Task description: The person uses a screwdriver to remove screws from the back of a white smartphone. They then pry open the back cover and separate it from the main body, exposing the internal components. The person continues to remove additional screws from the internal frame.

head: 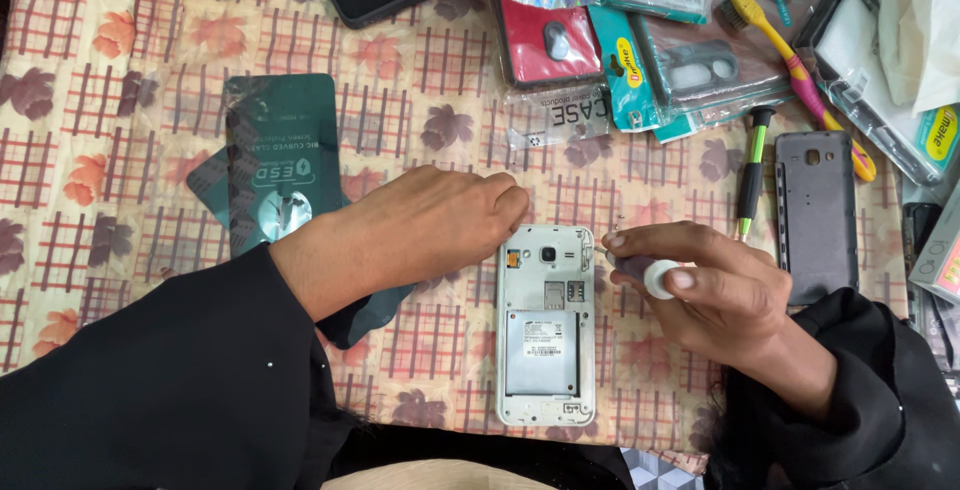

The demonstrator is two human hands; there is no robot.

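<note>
Opened white phone (545,325) (back cover off, battery showing) is laid lengthwise at near centre of the patterned tablecloth (120,50). Its far-left corner is pinned by the curled fingertips of the left hand (430,225), palm down. A small screwdriver (640,272) is pinched in the right hand (715,295), tip set at the phone's far-right edge. Grey back cover (815,212) is laid just right.

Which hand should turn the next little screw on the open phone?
Probably the right hand: it holds the small screwdriver, tip at the top right edge of the phone. The left hand holds no tool; its fingertips rest at the phone's top left corner, steadying it.
</note>
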